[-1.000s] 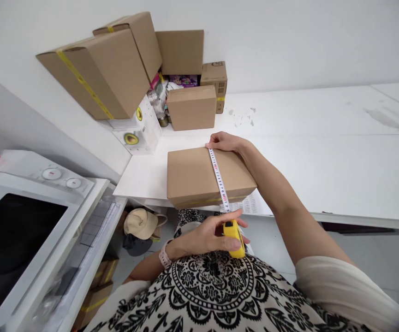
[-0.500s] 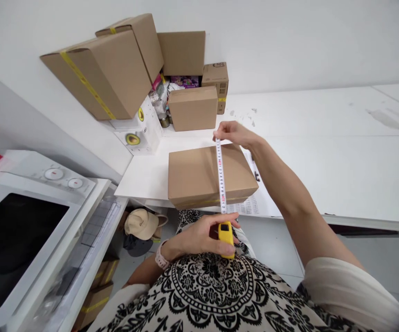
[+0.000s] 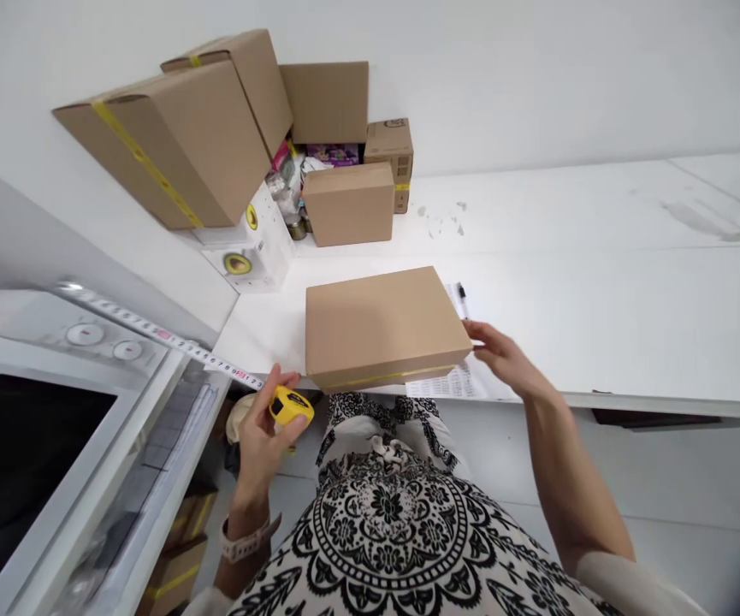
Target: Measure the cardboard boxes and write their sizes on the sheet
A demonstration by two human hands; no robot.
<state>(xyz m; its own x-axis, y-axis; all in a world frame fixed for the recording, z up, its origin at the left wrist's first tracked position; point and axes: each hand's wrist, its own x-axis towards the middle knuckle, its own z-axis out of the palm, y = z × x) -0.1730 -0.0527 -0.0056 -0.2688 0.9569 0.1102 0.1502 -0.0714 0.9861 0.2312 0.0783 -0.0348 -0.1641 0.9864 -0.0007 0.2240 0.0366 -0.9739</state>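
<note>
My left hand [image 3: 265, 428] is closed around a yellow tape measure [image 3: 291, 405] at the left, in front of the table's edge. The blade [image 3: 183, 344] is pulled out and runs up to the left, past the microwave, with its far end loose. A closed brown cardboard box [image 3: 382, 321] lies on the table in front of me, a strip of yellow tape along its near side. At its right end is my right hand [image 3: 498, 352], fingers apart and touching the box near the corner, no tape blade in them.
Printed sheets [image 3: 491, 383] lie partly under the box, with a black-capped marker [image 3: 463, 295] beside them. More cardboard boxes [image 3: 216, 137] are stacked at the back left, above white avocado-print boxes [image 3: 257, 257]. A white microwave [image 3: 42, 411] stands to the left.
My right hand has let go of the blade's end and moved down to the box's right end. My left hand has carried the tape measure left, swinging the blade off the box.
</note>
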